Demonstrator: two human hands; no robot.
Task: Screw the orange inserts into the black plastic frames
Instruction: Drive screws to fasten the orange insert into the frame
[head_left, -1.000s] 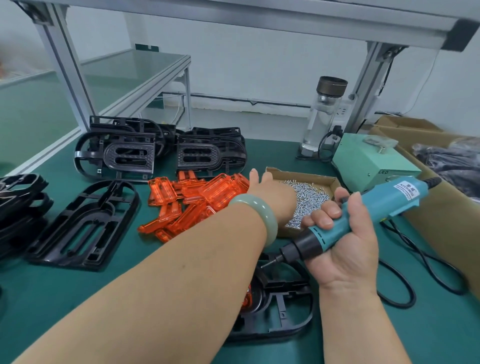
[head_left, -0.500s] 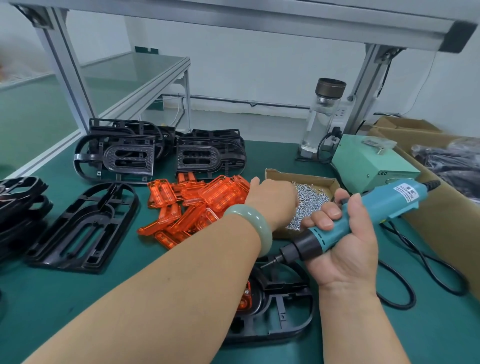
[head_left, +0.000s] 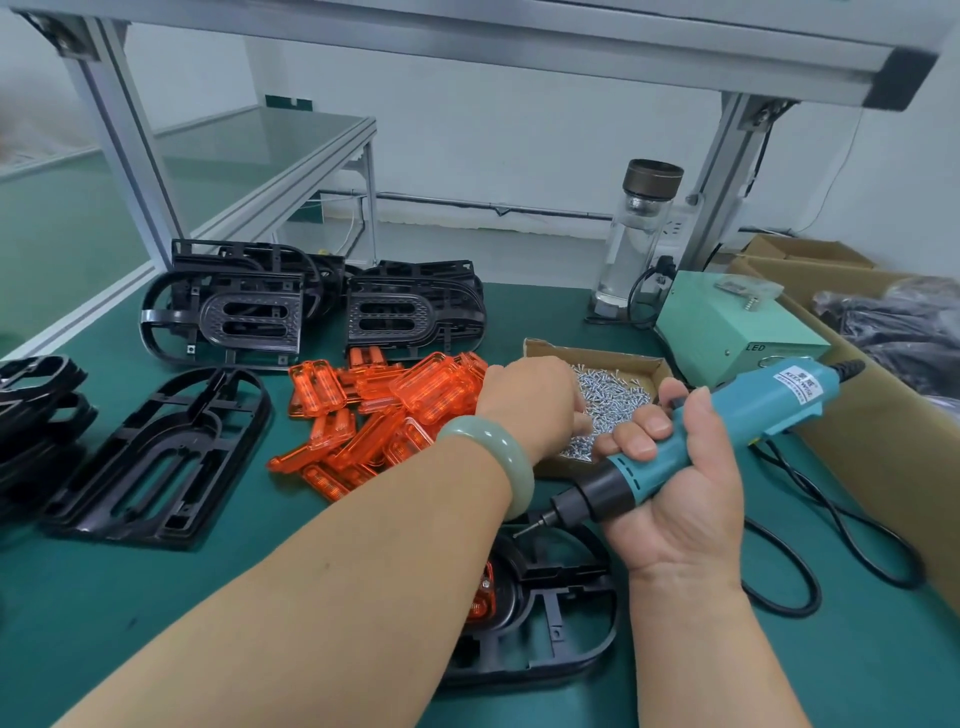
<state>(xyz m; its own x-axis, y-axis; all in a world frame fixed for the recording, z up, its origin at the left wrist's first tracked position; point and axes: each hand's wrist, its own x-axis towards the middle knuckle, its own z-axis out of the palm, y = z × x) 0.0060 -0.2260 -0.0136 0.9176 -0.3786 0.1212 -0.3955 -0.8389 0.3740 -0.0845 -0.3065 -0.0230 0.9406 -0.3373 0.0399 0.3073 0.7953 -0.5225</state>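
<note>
A black plastic frame (head_left: 561, 623) lies on the green mat in front of me, partly under my left forearm, with an orange insert (head_left: 480, 597) seated at its left end. My right hand (head_left: 675, 499) grips a teal electric screwdriver (head_left: 753, 410), its bit pointing down-left just above the frame. My left hand (head_left: 530, 405) reaches over into the cardboard tray of small silver screws (head_left: 618, 395), fingers curled down into the pile; whether they pinch a screw is hidden. A heap of loose orange inserts (head_left: 395, 415) lies left of the tray.
One loose black frame (head_left: 161, 457) lies at left, with stacks of frames behind (head_left: 234, 306) (head_left: 415, 312) and at the far left edge (head_left: 36, 410). A glass bottle (head_left: 636, 234), a green power box (head_left: 727, 327), its black cable (head_left: 831, 545) and a large cardboard box (head_left: 883, 441) fill the right side.
My left hand has sunk lower into the screw tray and its fingers have curled in. The right hand with the screwdriver has hardly moved.
</note>
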